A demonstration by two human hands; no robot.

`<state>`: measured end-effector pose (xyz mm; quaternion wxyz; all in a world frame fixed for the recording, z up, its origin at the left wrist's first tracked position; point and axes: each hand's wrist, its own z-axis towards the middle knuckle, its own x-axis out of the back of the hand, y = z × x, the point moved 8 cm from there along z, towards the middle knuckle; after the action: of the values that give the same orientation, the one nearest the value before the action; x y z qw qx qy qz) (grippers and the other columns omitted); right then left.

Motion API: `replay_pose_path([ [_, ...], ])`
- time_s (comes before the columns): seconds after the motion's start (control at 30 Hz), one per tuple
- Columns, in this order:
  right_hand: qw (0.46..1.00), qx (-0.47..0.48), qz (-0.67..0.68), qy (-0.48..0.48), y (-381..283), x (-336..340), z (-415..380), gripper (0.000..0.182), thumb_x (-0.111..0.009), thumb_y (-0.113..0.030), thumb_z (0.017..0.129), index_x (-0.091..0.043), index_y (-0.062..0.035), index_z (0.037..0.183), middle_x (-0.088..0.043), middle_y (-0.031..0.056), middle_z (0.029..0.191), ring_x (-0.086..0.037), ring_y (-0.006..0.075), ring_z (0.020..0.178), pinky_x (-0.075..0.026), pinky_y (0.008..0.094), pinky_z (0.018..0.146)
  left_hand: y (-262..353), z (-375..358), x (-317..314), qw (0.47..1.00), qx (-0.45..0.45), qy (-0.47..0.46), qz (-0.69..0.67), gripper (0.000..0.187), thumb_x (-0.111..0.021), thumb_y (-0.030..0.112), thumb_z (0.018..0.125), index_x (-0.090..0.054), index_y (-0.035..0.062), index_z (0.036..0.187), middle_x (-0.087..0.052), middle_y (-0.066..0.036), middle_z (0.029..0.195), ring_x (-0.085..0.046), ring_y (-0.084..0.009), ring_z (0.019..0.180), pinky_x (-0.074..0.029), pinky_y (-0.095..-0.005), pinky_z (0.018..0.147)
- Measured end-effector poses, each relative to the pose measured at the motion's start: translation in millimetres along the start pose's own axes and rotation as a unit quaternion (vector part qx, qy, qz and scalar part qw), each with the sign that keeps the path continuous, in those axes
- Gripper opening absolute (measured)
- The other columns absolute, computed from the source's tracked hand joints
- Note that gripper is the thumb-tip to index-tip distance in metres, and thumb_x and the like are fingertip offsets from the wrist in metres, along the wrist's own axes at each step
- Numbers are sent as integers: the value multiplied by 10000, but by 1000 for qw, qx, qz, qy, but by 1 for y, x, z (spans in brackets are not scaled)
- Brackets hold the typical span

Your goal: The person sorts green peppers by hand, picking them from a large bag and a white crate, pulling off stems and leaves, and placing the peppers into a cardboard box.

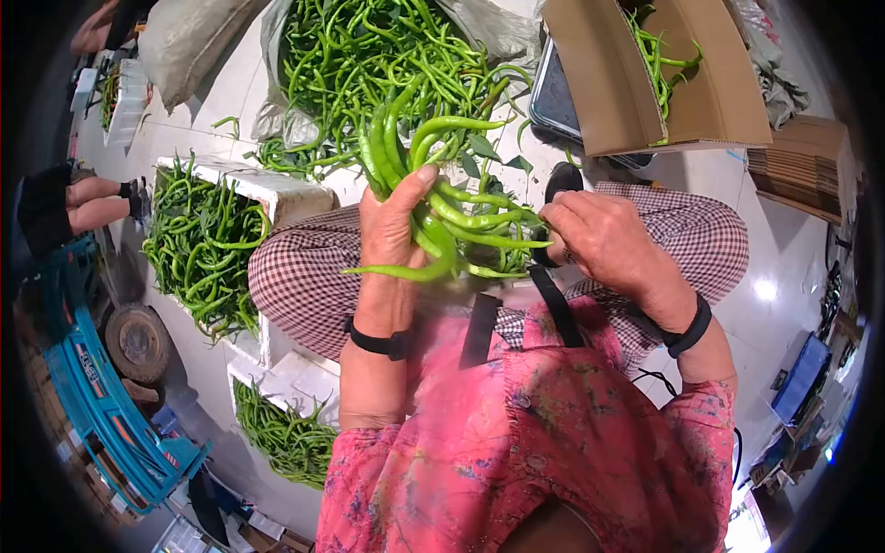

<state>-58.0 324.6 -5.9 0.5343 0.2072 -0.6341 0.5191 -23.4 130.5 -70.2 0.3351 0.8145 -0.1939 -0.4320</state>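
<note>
My left hand [396, 207] is closed round a bunch of long green chili peppers [475, 219], with the thumb across them. The peppers fan out upward and to the right, and one curved pepper hangs below across the wrist. My right hand [604, 238] is at the right ends of the bunch, its fingers curled and pinched together. What lies between those fingertips is hidden. Beyond the hands, a big heap of green chili peppers [378, 69] fills an open whitish sack [489, 32], with leaves and loose peppers spilling from its near side.
At left stand a white foam box [300, 198] and a second foam box [300, 385], both holding peppers. A cardboard box [604, 78] with some peppers sits upper right, beside flattened cartons [800, 170]. A blue cart [101, 369] and another person's legs [97, 205] are far left.
</note>
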Motion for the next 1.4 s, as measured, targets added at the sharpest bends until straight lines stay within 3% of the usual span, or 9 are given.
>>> replay_pose_path([
  [0.37,997,-64,35,-19,12,-17,-4,191,-569,-25,753,-542,-13,942,-574,90,698,-618,222,649,-498,348,596,-3,1,3,1000,9,-2,1,282,-670,20,805,-552,-21,1058,-615,-90,819,-606,-160,620,-538,-268,547],
  [0.47,838,-407,350,98,70,-15,-28,127,-484,-86,925,-574,-1,955,-619,91,714,-610,114,630,-511,288,587,-1,1,14,999,25,22,-15,283,-667,21,808,-543,-20,1059,-609,-84,807,-601,-154,611,-537,-265,545],
  [0.63,932,-244,268,6,61,-26,-27,200,-543,-77,880,-598,25,1044,-647,181,895,-650,284,813,-515,339,773,-1,-2,7,999,18,2,48,309,-679,113,816,-547,-11,1066,-610,-99,819,-596,-151,585,-538,-244,495],
  [0.7,962,-190,98,171,46,26,-16,277,-593,-98,849,-587,39,1090,-626,214,1058,-608,371,985,-480,368,871,-6,-3,3,999,49,-2,21,304,-711,34,788,-579,-1,1060,-614,-38,859,-594,-126,706,-507,-247,626],
  [0.9,940,-135,298,95,4,-18,32,536,-649,-289,858,-472,36,1245,-582,272,1119,-563,410,1057,-438,435,918,-20,-14,-31,993,86,-68,42,385,-735,102,800,-568,-13,1127,-632,-73,985,-616,-153,817,-516,-276,727],
  [0.97,887,-224,391,-105,5,-64,41,541,-618,-317,865,-448,52,1223,-574,295,1091,-570,423,1022,-436,455,883,-34,-10,-12,993,92,-49,63,405,-704,165,847,-545,-17,1172,-627,-87,1044,-618,-159,879,-509,-285,783],
  [1.17,825,-246,508,28,14,-83,33,497,-550,-333,860,-447,37,1175,-592,272,1024,-587,409,964,-442,451,830,-35,-12,-8,991,101,-51,73,336,-665,142,875,-553,-7,1156,-627,-77,1023,-618,-144,869,-513,-275,766],
  [1.33,864,-274,421,-38,8,-85,40,465,-556,-291,862,-475,-7,1221,-613,206,966,-601,346,907,-459,406,801,-35,-9,2,989,64,-12,132,294,-648,92,860,-570,-7,1125,-635,-62,987,-623,-135,814,-515,-254,724],
  [1.4,800,-265,531,89,15,-91,42,424,-565,-242,861,-503,-11,1210,-608,123,883,-594,222,805,-469,347,699,-33,-7,5,988,39,8,147,294,-632,92,856,-565,-8,1124,-637,-59,958,-617,-128,786,-508,-246,679],
])
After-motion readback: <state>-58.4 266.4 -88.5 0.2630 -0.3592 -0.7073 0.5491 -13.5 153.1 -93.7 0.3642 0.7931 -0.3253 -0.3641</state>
